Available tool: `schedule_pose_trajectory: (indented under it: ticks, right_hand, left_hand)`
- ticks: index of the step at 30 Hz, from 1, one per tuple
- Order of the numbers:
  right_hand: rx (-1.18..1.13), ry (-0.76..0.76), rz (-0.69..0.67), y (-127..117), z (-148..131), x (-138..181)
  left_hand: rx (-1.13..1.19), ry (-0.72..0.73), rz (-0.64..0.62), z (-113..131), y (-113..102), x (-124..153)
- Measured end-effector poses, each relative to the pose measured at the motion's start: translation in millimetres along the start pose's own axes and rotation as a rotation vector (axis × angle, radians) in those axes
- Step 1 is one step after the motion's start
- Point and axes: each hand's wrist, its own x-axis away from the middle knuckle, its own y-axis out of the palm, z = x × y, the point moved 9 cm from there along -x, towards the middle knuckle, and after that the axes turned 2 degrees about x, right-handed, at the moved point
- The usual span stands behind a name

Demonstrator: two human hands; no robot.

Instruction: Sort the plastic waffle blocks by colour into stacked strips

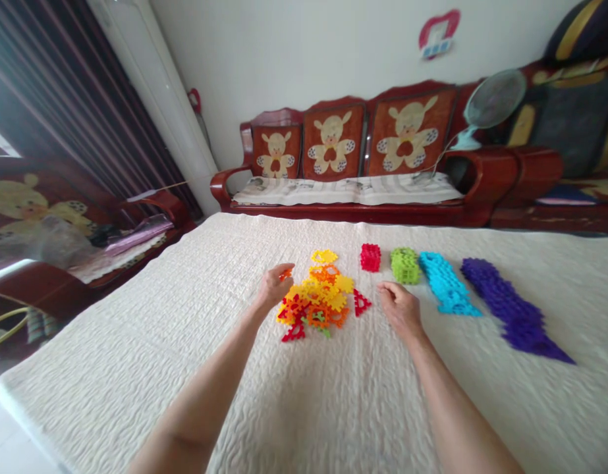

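My left hand (275, 286) is closed at the left edge of a loose pile, pinching an orange toothed building piece (285, 274). In the pile, yellow pieces (316, 289), orange pieces (319, 316), red pieces (294, 331) and a little green lie mixed. A red triangular piece (361, 303) rests at its right side. To the right of that triangle hovers my right hand (401, 306), its fingers curled together; whatever may be inside them is hidden. Beyond the pile lies a small yellow group (324, 257).
Sorted by colour are a red stack (370, 257), a green stack (405, 265), a blue row (448, 284) and a long purple row (516, 309). All lie on a cream quilted cover (185, 342). A wooden sofa (343, 210) and a fan (494, 102) stand behind.
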Motion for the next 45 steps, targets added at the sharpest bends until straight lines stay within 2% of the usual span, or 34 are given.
schedule_pose_trajectory:
  ticks: [2, 5, 8, 12, 16, 20, 24, 28, 34, 38, 42, 45]
  right_hand:
    - [0.002, 0.001, -0.001, 1, 0, 1]
    - [0.01, 0.001, -0.006, 1, 0, 1]
    - [0.017, -0.006, -0.004, 2, 1, 0]
    - [0.028, -0.018, 0.0, 2, 0, 0]
    - [0.027, -0.027, 0.005, 1, -2, 0]
    - [0.022, -0.028, 0.005, 1, -3, 0]
    - [0.025, -0.025, 0.011, 1, -2, 0]
    - [0.021, -0.018, 0.007, 1, -2, 0]
    - [0.022, -0.032, 0.006, 0, -5, 0]
    - [0.027, -0.031, 0.004, 0, -5, 0]
    - [0.026, -0.024, -0.001, -1, -5, 1]
    - [0.031, -0.021, -0.005, -2, -6, 1]
  left_hand:
    - [0.052, 0.022, -0.042, 16, 14, -6]
    - [0.046, 0.028, -0.007, 25, 10, -5]
    - [-0.097, -0.021, -0.015, 12, 0, 7]
    - [-0.259, -0.091, -0.136, -18, 6, 30]
    - [-0.24, 0.036, -0.119, -13, 18, 38]
    - [-0.209, 0.119, -0.105, 7, 25, 26]
    - [-0.17, 0.107, -0.136, 19, 32, 6]
    - [0.036, 0.011, -0.181, 18, 43, -14]
    - [0.384, -0.068, -0.162, 22, 70, -32]
    - [0.283, 0.011, -0.157, 28, 78, -40]
    - [0.118, 0.143, -0.029, 26, 58, -47]
    - [0.022, 0.105, 0.043, 7, 47, -52]
